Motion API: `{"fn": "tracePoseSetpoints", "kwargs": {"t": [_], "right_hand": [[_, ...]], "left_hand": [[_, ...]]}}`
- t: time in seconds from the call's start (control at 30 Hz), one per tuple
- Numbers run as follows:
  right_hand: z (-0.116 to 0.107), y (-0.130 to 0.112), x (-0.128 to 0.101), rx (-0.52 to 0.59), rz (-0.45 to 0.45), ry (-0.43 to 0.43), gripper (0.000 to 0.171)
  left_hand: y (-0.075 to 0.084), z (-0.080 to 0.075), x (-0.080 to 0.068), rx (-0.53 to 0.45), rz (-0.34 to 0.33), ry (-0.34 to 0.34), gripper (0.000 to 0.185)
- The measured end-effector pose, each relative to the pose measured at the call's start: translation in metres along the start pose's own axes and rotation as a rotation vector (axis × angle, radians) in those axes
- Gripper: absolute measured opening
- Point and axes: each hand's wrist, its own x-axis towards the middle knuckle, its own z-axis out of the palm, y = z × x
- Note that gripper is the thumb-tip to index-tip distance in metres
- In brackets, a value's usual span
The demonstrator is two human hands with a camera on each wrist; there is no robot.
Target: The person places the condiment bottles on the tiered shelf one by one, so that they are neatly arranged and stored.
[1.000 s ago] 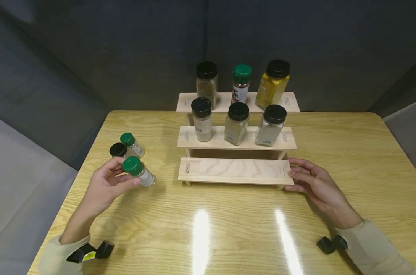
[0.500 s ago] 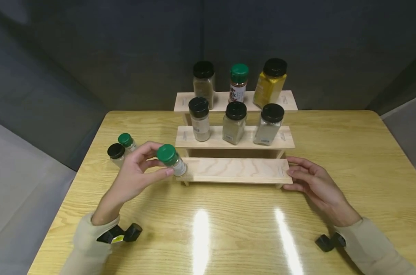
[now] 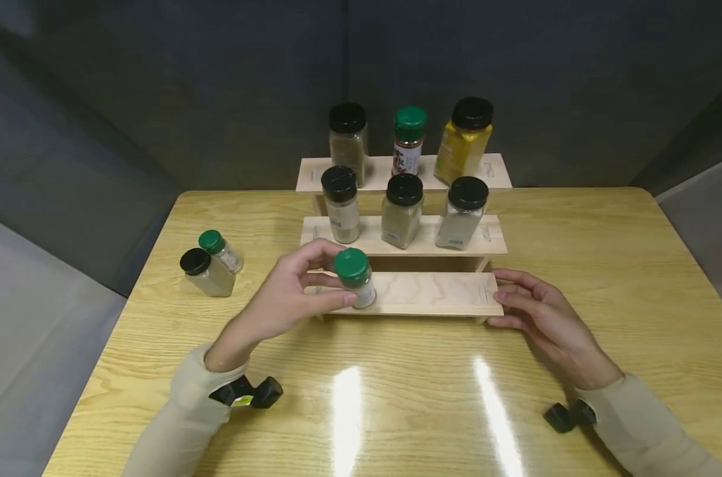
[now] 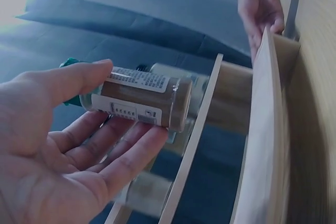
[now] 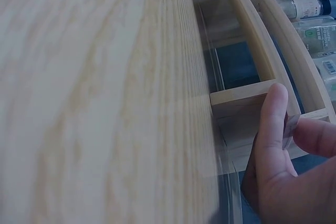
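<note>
While the right hand (image 3: pixel 540 311) steadies the rack (image 3: pixel 420 293) (fingers flat), the left hand (image 3: pixel 289 291) grips a green-capped jar (image 3: pixel 355 277), apparently needing lowering upright onto the near-left shelf.

The left hand (image 3: pixel 289 291) reaches forward from a pale sleeve, thumb and fingers curled in a pinch. The right hand (image 3: pixel 542 318) lies low on the other side, its fingers (image 5: pixel 273 124) stretched forward and nearly straight, forearm angled back toward the body
</note>
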Motion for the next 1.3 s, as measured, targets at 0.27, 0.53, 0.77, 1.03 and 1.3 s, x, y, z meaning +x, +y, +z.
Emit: {"fn": "tracePoseSetpoints", "kwargs": {"t": [0.27, 0.53, 0.77, 1.03, 1.3], "right_hand": [[0.000, -0.001, 0.000, 0.001, -0.004, -0.002, 0.035], [0.001, -0.001, 0.001, -0.004, -0.004, 0.000, 0.034], [0.000, 0.000, 0.001, -0.026, 0.015, 0.017, 0.033], [0.000, 0.000, 0.001, -0.029, 0.015, 0.012, 0.034], [0.000, 0.000, 0.000, -0.040, 0.008, 0.007, 0.034]], "left_hand": [[-0.002, 0.028, 0.017, -0.008, -0.073, -0.030, 0.045], [-0.005, 0.061, 0.036, -0.059, -0.080, -0.055, 0.047], [-0.010, 0.085, 0.052, -0.048, -0.074, -0.053, 0.047], [-0.016, 0.104, 0.068, -0.067, -0.095, -0.071, 0.046], [-0.022, 0.113, 0.076, -0.079, -0.131, -0.036, 0.047]]}}
